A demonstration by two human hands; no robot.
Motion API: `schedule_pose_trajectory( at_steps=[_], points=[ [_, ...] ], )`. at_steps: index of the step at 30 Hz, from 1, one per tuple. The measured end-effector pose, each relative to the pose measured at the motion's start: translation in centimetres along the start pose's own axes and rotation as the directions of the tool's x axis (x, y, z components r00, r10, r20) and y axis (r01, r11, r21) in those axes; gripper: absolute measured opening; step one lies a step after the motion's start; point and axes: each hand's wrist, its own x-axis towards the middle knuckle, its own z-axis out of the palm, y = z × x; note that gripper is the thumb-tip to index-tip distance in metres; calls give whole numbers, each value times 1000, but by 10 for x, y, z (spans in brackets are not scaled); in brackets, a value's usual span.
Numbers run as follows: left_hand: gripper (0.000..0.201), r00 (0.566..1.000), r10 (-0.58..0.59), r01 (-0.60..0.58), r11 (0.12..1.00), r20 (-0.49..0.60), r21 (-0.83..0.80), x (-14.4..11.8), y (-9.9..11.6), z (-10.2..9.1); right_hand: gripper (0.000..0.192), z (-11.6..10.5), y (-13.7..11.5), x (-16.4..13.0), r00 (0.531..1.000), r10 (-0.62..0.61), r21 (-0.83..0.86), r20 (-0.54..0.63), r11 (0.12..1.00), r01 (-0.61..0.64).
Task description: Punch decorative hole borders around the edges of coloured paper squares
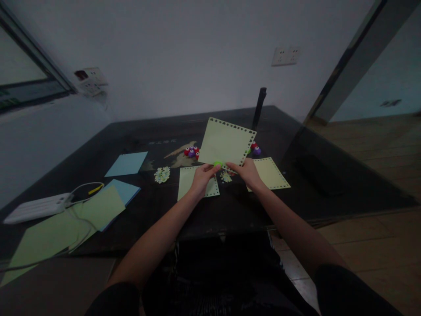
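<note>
Both hands hold up a pale green paper sheet [225, 142] with punched holes along its edges, tilted above the dark table [230, 206]. My left hand [202, 177] pinches its lower edge together with a small green punch [217, 163]. My right hand [247, 172] grips the lower right edge. Two more punched green sheets lie flat beneath, one [189, 180] under my left hand and one [271, 173] to the right.
Small red and purple punches [191, 151] sit behind the sheet, with others [255, 149] at its right. Paper scraps [162, 174] lie nearby. Blue sheets [126, 163], plain green sheets [98, 206], a white power strip [36, 207] with cables and a dark post [258, 107] are about.
</note>
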Motion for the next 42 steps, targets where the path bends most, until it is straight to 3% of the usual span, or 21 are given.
schedule_pose_trajectory(
  at_steps=[11, 18, 42],
  points=[
    [29, 999, 5, -6, 1000, 32, 31, 0, -2, 1, 27, 1, -4, -1, 1000, 24, -9, -16, 1000, -25],
    [30, 1000, 11, -11, 999, 3, 44, 0, -2, 0, 28, 0, -1, 0, 1000, -25, -35, 11, 999, 26],
    [29, 1000, 17, -16, 997, -13, 74, -1, 2, 1, 27, 1, -3, -1, 1000, 2, -11, -3, 1000, -2]
  ],
)
